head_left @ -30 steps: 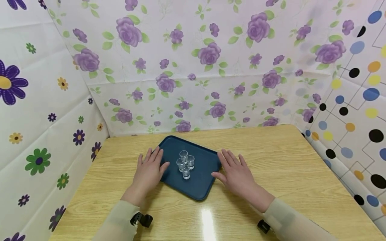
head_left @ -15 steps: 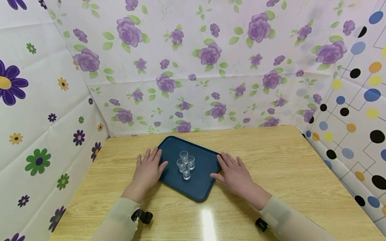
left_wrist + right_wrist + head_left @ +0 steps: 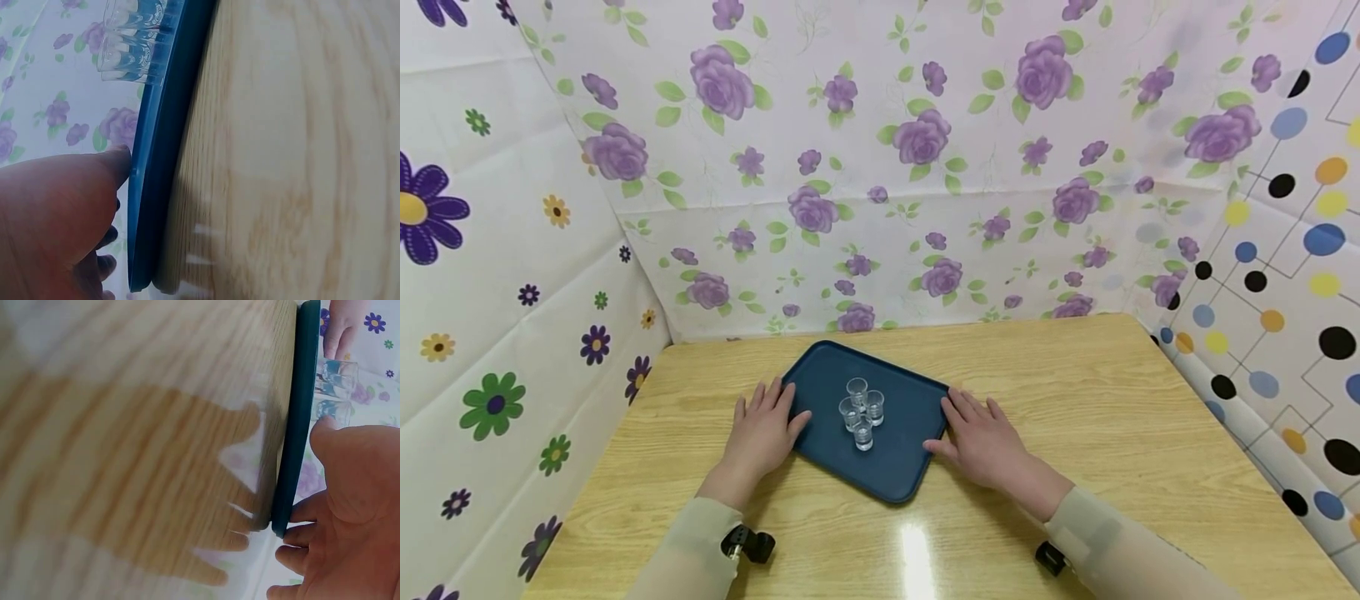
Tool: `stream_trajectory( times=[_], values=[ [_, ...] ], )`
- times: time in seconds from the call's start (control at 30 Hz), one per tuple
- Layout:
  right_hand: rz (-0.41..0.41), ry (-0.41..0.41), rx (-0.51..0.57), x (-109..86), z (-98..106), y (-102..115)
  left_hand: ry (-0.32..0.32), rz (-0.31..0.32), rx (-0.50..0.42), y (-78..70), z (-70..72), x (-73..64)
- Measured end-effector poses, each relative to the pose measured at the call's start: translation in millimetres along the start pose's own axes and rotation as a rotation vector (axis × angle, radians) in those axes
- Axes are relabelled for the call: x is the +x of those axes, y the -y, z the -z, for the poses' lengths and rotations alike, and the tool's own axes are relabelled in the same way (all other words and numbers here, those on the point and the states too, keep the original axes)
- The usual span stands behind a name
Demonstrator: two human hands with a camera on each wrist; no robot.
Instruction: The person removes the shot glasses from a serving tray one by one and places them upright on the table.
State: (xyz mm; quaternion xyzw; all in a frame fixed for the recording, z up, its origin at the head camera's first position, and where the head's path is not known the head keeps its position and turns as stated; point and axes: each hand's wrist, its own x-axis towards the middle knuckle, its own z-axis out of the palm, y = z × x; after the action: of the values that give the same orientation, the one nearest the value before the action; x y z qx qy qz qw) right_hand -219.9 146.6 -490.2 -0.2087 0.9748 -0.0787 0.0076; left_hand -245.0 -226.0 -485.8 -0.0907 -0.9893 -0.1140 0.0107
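Observation:
A dark blue rectangular tray (image 3: 895, 467) lies turned at an angle on the wooden table. Several small clear shot glasses (image 3: 863, 433) stand upright in a tight cluster near its middle. My left hand (image 3: 760, 437) is at the tray's left edge, fingers loosely extended, with the thumb at the rim of the tray (image 3: 150, 181) in the left wrist view. On the opposite edge is my right hand (image 3: 985, 442). Its fingertips meet the rim of the tray (image 3: 297, 419) in the right wrist view, and its thumb lies over the rim, overlapping the glasses (image 3: 334, 381).
The wooden table (image 3: 1075, 400) reaches back to a wall cloth with purple roses (image 3: 922, 137). Flowered cloth (image 3: 497, 404) hangs on the left side, dotted cloth (image 3: 1322, 342) on the right. Black wrist devices (image 3: 760, 547) sit at the cuffs.
Both hands have come down slightly; the left hand has drawn a little left and nearer, and the right hand has moved in against the edge. The tray and glasses have hardly shifted.

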Motion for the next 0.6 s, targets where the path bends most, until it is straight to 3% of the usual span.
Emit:
stream_trajectory(
  times=[0.27,0.6],
  values=[
    [0.000,0.015,0.022,2.9,0,-3,0.019,0.001,0.005,1.9,-0.5,-5.6],
    [-0.004,0.027,0.008,8.5,3,-13,-0.026,-0.042,-0.007,-3.4,-6.1,-13.1]
  ],
)
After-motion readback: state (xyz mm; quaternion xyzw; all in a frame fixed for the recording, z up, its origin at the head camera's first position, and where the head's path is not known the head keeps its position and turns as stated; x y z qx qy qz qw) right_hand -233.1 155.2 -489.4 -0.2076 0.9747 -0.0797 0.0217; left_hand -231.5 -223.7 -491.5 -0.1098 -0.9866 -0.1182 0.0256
